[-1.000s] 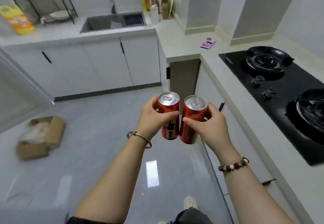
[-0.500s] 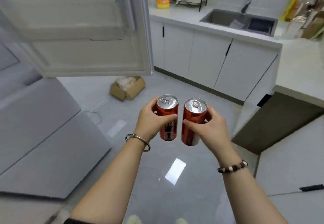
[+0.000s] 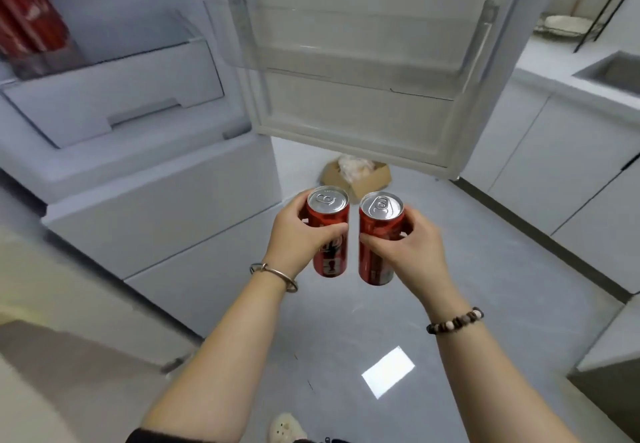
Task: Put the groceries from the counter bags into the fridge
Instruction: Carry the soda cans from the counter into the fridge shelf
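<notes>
My left hand (image 3: 300,234) grips one red drink can (image 3: 329,255) and my right hand (image 3: 412,245) grips a second red can (image 3: 377,266). Both cans are upright, side by side and a little apart, held at chest height over the floor. The fridge (image 3: 145,172) stands open ahead and to the left, with a white drawer (image 3: 114,96) in its lower part. Its open door (image 3: 363,61) hangs straight ahead, with clear door shelves that look bare. Several red cans (image 3: 29,23) stand blurred inside the fridge at top left.
A cardboard box (image 3: 360,176) lies on the grey floor below the open door. White cabinets (image 3: 561,165) run along the right under a counter with a sink (image 3: 613,72) and a dish rack (image 3: 585,9). Another counter corner (image 3: 609,349) juts in at lower right.
The view has swung left from the stove and sink to the open fridge, which is now closer. Both hands keep the same hold on the two cans.
</notes>
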The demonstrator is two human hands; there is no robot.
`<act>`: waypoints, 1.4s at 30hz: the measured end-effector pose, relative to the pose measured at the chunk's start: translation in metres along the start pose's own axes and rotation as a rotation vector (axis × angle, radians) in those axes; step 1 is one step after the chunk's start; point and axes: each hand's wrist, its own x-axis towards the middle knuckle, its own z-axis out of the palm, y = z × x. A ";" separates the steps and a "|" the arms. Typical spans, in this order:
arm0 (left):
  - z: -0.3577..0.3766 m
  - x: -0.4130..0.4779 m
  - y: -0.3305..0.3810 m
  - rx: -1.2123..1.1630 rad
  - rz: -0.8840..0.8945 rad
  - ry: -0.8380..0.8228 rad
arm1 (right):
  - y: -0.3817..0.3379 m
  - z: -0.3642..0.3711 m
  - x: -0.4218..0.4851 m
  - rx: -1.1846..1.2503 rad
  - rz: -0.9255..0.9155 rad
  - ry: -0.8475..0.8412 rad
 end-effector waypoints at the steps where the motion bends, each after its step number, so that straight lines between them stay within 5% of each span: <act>1: -0.015 0.008 -0.001 0.008 0.008 0.022 | -0.008 0.015 0.007 0.004 -0.014 -0.011; 15: -0.186 0.101 -0.013 0.030 0.051 0.233 | -0.098 0.185 0.086 0.077 -0.127 -0.117; 42: -0.366 0.328 0.025 0.045 0.271 0.690 | -0.245 0.406 0.315 0.331 -0.407 -0.392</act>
